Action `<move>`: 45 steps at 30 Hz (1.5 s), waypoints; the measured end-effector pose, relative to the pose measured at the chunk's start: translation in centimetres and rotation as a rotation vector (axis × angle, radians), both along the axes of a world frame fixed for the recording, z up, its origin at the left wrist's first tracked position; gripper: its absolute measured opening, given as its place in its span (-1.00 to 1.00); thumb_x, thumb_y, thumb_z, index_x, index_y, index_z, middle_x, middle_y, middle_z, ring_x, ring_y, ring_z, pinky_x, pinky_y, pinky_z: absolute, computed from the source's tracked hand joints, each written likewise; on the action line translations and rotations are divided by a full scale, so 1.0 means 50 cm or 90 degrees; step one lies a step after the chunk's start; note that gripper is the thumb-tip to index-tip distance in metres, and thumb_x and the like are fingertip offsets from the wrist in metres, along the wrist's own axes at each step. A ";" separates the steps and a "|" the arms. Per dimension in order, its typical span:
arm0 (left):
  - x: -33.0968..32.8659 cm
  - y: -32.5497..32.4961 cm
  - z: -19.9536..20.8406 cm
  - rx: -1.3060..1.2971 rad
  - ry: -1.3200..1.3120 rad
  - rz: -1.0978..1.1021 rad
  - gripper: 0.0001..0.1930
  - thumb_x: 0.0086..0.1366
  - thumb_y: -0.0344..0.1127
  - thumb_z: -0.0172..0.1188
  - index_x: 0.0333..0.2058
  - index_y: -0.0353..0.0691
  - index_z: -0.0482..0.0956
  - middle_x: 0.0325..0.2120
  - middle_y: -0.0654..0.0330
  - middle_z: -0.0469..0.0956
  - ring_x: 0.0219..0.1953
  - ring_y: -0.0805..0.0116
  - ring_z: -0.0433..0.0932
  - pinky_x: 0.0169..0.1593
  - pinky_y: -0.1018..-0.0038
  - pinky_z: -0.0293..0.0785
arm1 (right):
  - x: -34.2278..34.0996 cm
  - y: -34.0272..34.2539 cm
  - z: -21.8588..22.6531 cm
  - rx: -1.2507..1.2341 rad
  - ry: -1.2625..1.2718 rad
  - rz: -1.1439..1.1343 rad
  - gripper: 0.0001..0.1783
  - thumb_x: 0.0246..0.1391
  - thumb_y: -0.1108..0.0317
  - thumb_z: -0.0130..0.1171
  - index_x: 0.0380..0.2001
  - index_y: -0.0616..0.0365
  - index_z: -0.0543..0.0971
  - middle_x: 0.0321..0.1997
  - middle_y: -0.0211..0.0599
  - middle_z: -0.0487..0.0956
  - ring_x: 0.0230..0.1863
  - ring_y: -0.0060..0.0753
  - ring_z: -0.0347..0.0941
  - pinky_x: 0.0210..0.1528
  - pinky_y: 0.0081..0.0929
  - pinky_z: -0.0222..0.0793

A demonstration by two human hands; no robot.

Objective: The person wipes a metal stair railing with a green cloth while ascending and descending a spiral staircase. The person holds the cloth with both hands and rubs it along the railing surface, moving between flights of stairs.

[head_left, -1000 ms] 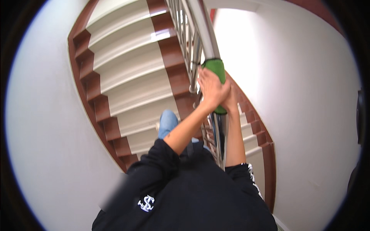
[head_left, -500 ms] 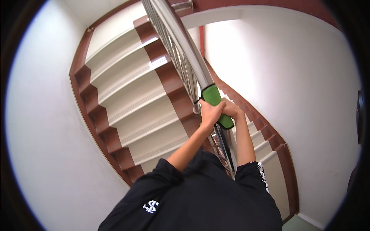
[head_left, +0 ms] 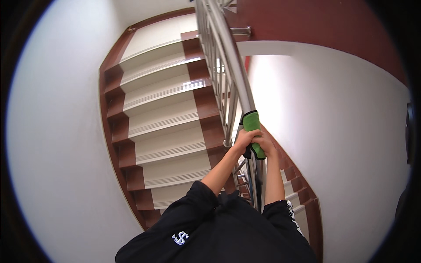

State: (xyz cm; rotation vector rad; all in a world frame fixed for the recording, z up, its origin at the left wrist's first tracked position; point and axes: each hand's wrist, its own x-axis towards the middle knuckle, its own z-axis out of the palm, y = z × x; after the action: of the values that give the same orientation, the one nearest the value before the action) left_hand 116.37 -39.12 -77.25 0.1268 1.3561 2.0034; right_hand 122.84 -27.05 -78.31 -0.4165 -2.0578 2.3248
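In the head view we look down a stairwell and see both of our hands gathered on a green cloth that is wrapped over the top of the metal handrail. Our left hand closes around the lower part of the cloth from the left side, its fingers curled together over the rail. Our right hand sits just beside it, touching it, with the fingers pressed together and folded over the cloth's lower end; whether the thumbs meet beneath the rail we cannot tell. The upper half of the cloth shows bare above both hands, lying along the rail. The rail runs upward from our hands toward the top of the picture, with thin upright bars beneath it. To the left of the rail, pale steps with reddish-brown borders climb away from us, and a white wall curves along their far side. To the right another white wall stands under a reddish-brown band. Our black sleeves fill the lower edge.
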 end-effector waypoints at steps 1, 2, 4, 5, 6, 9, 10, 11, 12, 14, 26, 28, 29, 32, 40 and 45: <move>0.001 0.002 -0.010 0.001 -0.004 -0.004 -0.78 0.06 -0.34 0.39 -0.34 -0.32 0.65 -0.41 0.21 0.63 -0.41 0.42 0.60 -0.31 0.44 0.53 | -0.006 0.010 -0.039 0.049 0.050 0.000 -0.63 -0.09 0.36 0.32 -0.15 0.25 0.66 -0.21 -0.33 0.67 -0.24 -0.45 0.60 -0.20 -0.46 0.51; -0.006 0.003 -0.021 0.013 -0.002 0.003 -0.77 0.06 -0.33 0.38 -0.31 -0.31 0.65 -0.37 0.20 0.63 -0.36 0.39 0.61 -0.29 0.42 0.54 | -0.010 -0.001 -0.036 0.059 0.056 -0.015 -0.59 -0.07 0.34 0.34 -0.10 0.23 0.65 -0.15 -0.31 0.67 -0.19 -0.44 0.59 -0.16 -0.47 0.51; -0.012 -0.006 -0.028 0.019 -0.019 -0.005 -0.77 0.10 -0.33 0.36 -0.28 -0.30 0.62 -0.36 0.18 0.63 -0.36 0.37 0.63 -0.28 0.41 0.58 | -0.014 -0.007 -0.028 0.078 -0.001 0.001 -0.57 -0.07 0.33 0.35 -0.07 0.22 0.65 -0.11 -0.30 0.66 -0.13 -0.44 0.58 -0.11 -0.47 0.49; -0.004 0.003 -0.020 0.017 -0.015 -0.007 -0.76 0.09 -0.33 0.36 -0.27 -0.30 0.62 -0.35 0.18 0.63 -0.36 0.37 0.63 -0.27 0.41 0.58 | -0.012 0.011 -0.040 0.106 -0.014 0.004 -0.58 -0.06 0.34 0.34 -0.07 0.21 0.65 -0.09 -0.30 0.65 -0.09 -0.43 0.56 -0.06 -0.48 0.48; 0.002 0.003 -0.017 0.011 -0.013 -0.003 -0.74 0.08 -0.32 0.37 -0.26 -0.31 0.62 -0.34 0.17 0.63 -0.36 0.36 0.63 -0.27 0.41 0.58 | -0.008 0.018 -0.052 0.101 0.000 0.003 -0.57 -0.06 0.34 0.34 -0.07 0.21 0.65 -0.09 -0.30 0.65 -0.10 -0.42 0.56 -0.06 -0.48 0.48; 0.012 0.020 -0.038 0.018 0.046 0.042 -0.67 0.07 -0.27 0.37 -0.22 -0.33 0.65 -0.32 0.15 0.64 -0.35 0.33 0.63 -0.26 0.40 0.57 | -0.005 0.030 -0.078 0.089 0.067 -0.010 -0.56 -0.05 0.34 0.33 -0.05 0.25 0.64 -0.09 -0.30 0.65 -0.09 -0.41 0.56 -0.04 -0.49 0.48; 0.015 0.030 -0.026 0.005 0.069 0.047 -0.67 0.07 -0.26 0.37 -0.22 -0.34 0.66 -0.32 0.15 0.64 -0.35 0.33 0.62 -0.26 0.40 0.57 | -0.015 0.063 -0.081 0.114 0.107 0.011 -0.57 -0.05 0.33 0.33 -0.06 0.26 0.64 -0.11 -0.30 0.66 -0.10 -0.43 0.56 -0.04 -0.48 0.49; 0.009 0.032 -0.030 0.014 0.080 0.052 -0.68 0.07 -0.25 0.37 -0.24 -0.33 0.67 -0.34 0.15 0.64 -0.36 0.33 0.62 -0.26 0.41 0.57 | -0.022 0.065 -0.077 0.127 0.093 0.018 -0.57 -0.05 0.30 0.32 -0.08 0.27 0.65 -0.12 -0.30 0.66 -0.12 -0.46 0.56 -0.05 -0.49 0.49; -0.002 0.029 -0.034 0.020 0.081 0.060 -0.69 0.07 -0.24 0.37 -0.26 -0.33 0.68 -0.36 0.15 0.64 -0.37 0.33 0.62 -0.27 0.41 0.57 | -0.032 0.060 -0.066 0.148 0.107 0.037 -0.57 -0.04 0.24 0.31 -0.11 0.29 0.65 -0.16 -0.29 0.66 -0.17 -0.47 0.57 -0.12 -0.48 0.50; 0.005 0.033 -0.025 0.041 0.053 0.059 -0.71 0.07 -0.24 0.38 -0.29 -0.34 0.68 -0.40 0.15 0.63 -0.39 0.33 0.62 -0.30 0.39 0.57 | -0.023 0.050 -0.039 0.157 0.059 0.012 -0.56 0.01 0.17 0.27 -0.14 0.31 0.64 -0.24 -0.29 0.66 -0.29 -0.47 0.58 -0.26 -0.51 0.49; 0.060 0.049 -0.119 -0.007 -0.052 0.046 -0.66 0.00 -0.27 0.38 -0.28 -0.36 0.59 -0.40 0.09 0.59 -0.43 0.26 0.63 -0.35 0.31 0.60 | 0.038 0.066 -0.137 0.018 -0.034 0.058 -0.67 0.07 0.33 0.30 -0.12 0.28 0.63 -0.21 -0.35 0.62 -0.23 -0.52 0.55 -0.20 -0.56 0.45; 0.076 0.051 -0.130 -0.029 -0.072 0.061 -0.68 0.01 -0.27 0.37 -0.29 -0.35 0.61 -0.41 0.09 0.60 -0.43 0.26 0.63 -0.35 0.31 0.60 | 0.051 0.067 -0.149 -0.002 -0.076 0.062 -0.65 0.06 0.32 0.30 -0.10 0.28 0.62 -0.20 -0.35 0.62 -0.22 -0.51 0.55 -0.19 -0.56 0.45; 0.076 0.048 -0.131 -0.029 -0.065 0.061 -0.68 0.01 -0.27 0.37 -0.29 -0.35 0.61 -0.40 0.10 0.60 -0.43 0.27 0.63 -0.34 0.32 0.60 | 0.051 0.061 -0.147 -0.013 -0.073 0.063 -0.60 0.05 0.34 0.31 -0.03 0.26 0.58 -0.17 -0.36 0.60 -0.19 -0.51 0.54 -0.16 -0.56 0.45; 0.078 0.041 -0.136 -0.036 -0.073 0.063 -0.69 0.01 -0.27 0.36 -0.29 -0.33 0.61 -0.40 0.10 0.60 -0.42 0.29 0.62 -0.33 0.34 0.60 | 0.059 0.046 -0.137 -0.024 -0.088 0.065 -0.55 0.04 0.35 0.30 0.02 0.23 0.54 -0.14 -0.37 0.59 -0.16 -0.51 0.53 -0.13 -0.55 0.45; 0.108 0.022 -0.136 -0.049 -0.090 0.088 -0.70 -0.01 -0.31 0.38 -0.31 -0.34 0.60 -0.40 0.10 0.60 -0.42 0.29 0.62 -0.33 0.34 0.60 | 0.074 0.051 -0.187 -0.017 -0.078 0.087 -0.60 0.05 0.34 0.27 -0.02 0.23 0.56 -0.16 -0.35 0.60 -0.20 -0.49 0.55 -0.19 -0.52 0.48; 0.114 -0.008 -0.160 -0.087 -0.079 0.114 -0.65 -0.02 -0.29 0.40 -0.26 -0.37 0.61 -0.38 0.08 0.62 -0.41 0.27 0.63 -0.33 0.33 0.61 | 0.084 0.009 -0.182 -0.051 -0.087 0.097 -0.61 0.05 0.36 0.29 -0.04 0.24 0.58 -0.13 -0.34 0.60 -0.17 -0.47 0.56 -0.17 -0.50 0.49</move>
State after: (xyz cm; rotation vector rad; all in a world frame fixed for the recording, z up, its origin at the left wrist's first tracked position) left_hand 122.06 -39.54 -85.28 -0.1847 1.4626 2.0181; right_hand 127.03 -26.61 -87.43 -0.4461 -2.1313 2.5401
